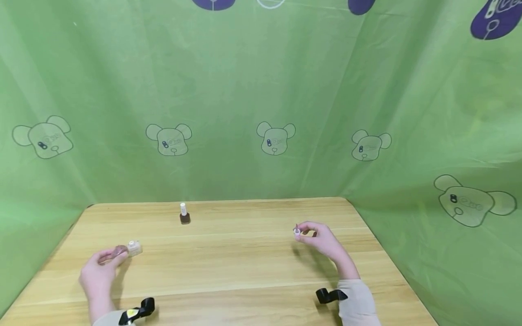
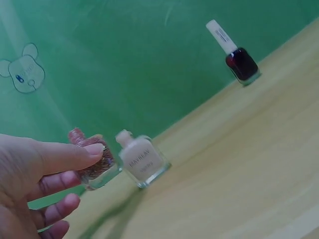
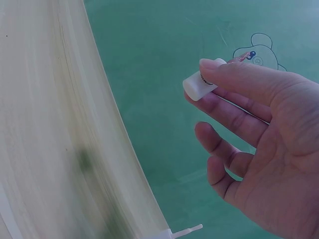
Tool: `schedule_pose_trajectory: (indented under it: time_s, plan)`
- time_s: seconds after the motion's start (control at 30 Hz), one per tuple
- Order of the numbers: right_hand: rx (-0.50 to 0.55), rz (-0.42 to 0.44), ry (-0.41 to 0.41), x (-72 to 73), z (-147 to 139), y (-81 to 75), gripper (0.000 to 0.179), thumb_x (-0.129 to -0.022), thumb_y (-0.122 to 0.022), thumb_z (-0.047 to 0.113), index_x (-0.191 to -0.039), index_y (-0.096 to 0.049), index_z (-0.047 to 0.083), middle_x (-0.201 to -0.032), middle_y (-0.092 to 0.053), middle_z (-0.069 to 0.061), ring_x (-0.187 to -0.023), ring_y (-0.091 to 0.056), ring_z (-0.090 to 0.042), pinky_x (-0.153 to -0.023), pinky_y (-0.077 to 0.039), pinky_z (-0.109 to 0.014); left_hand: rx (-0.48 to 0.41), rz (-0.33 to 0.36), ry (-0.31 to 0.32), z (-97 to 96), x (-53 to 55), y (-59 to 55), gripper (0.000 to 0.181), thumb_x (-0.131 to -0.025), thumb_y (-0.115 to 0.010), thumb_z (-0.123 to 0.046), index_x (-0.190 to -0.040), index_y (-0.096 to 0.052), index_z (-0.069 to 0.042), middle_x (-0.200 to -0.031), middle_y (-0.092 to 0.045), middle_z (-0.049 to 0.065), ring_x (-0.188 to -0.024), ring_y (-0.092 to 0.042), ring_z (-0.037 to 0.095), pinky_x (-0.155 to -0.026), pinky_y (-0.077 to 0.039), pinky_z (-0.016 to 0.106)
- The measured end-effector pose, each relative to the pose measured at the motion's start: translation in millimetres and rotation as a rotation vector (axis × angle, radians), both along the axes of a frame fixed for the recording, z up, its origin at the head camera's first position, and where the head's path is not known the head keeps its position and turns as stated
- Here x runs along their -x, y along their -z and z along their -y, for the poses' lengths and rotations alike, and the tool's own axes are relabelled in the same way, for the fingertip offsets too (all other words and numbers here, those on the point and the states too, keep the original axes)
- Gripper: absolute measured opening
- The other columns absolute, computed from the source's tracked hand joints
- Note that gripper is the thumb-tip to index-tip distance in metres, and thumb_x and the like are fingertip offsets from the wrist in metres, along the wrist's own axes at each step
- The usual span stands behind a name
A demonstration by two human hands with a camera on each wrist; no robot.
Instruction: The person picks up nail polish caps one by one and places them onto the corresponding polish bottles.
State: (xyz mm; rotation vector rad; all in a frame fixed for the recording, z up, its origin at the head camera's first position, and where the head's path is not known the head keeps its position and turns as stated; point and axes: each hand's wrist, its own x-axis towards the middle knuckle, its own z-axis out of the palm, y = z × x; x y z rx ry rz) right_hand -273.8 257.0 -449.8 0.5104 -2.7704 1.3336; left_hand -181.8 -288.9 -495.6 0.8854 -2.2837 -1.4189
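Between thumb and fingers, my left hand (image 1: 98, 274) pinches an uncapped nail polish bottle (image 2: 97, 169) of reddish glitter. Close beside it, on the table, stands a second uncapped nail polish bottle (image 2: 144, 162), pale with lettering on its front; in the head view this pale bottle (image 1: 134, 248) is just right of the fingers. My right hand (image 1: 322, 237), raised over the table's right side, pinches a white nail polish cap (image 3: 199, 85) whose brush (image 3: 239, 58), reddish at the tip, points away from the palm. Its other fingers are loosely curled.
A dark red nail polish bottle (image 1: 185, 218) with its white cap on stands near the table's back edge. Another white cap with a brush (image 3: 187, 231) shows at the bottom of the right wrist view. A green curtain (image 1: 244, 90) surrounds the wooden table (image 1: 228, 271).
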Motion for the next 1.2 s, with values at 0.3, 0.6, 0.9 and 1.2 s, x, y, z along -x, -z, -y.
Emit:
schedule_pose_trajectory:
  time_s: [0.3, 0.6, 0.9, 1.2]
  plan:
    - [-0.007, -0.013, -0.017, -3.1, 5, -4.4, 0.025, -0.084, -0.074, 0.019, -0.106, -0.070, 0.007, -0.111, -0.070, -0.012, -0.097, -0.056, -0.023, -0.071, -0.045, -0.020, 0.061, -0.019, 0.037, -10.1, -2.3, -26.5, 0.055, -0.085, -0.074, -0.036, -0.125, -0.058, -0.002, -0.128, -0.060, 0.025, -0.096, -0.056, 0.021, -0.080, -0.044, 0.034]
    - [-0.008, -0.036, -0.044, -5.8, 13, -6.4, 0.026, -0.084, -0.075, 0.020, -0.106, -0.070, 0.007, -0.108, -0.070, -0.012, -0.097, -0.057, -0.025, -0.070, -0.045, -0.020, 0.101, -0.097, 0.074, -30.8, 9.5, -38.8, 0.050, -0.082, -0.078, -0.035, -0.116, -0.063, -0.002, -0.117, -0.066, 0.023, -0.081, -0.051, 0.003, -0.062, -0.039, 0.011]
    - [-0.025, -0.067, -0.058, -5.4, 22, -2.2, 0.022, -0.084, -0.074, 0.020, -0.105, -0.071, 0.013, -0.100, -0.071, -0.002, -0.089, -0.059, -0.006, -0.072, -0.047, -0.021, 0.129, -0.155, 0.143, -58.0, 26.0, -40.3, 0.041, -0.081, -0.079, -0.029, -0.113, -0.067, -0.005, -0.114, -0.068, 0.020, -0.087, -0.054, 0.009, -0.070, -0.041, 0.014]
    - [-0.055, -0.085, -0.099, -7.7, 36, 0.6, 0.022, -0.086, -0.073, 0.021, -0.105, -0.071, 0.012, -0.098, -0.071, -0.003, -0.091, -0.061, -0.022, -0.070, -0.045, -0.020, 0.110, -0.171, 0.223, -82.0, 36.2, -44.3, 0.041, -0.082, -0.078, -0.026, -0.115, -0.065, -0.005, -0.112, -0.068, 0.019, -0.093, -0.057, 0.018, -0.077, -0.043, 0.024]
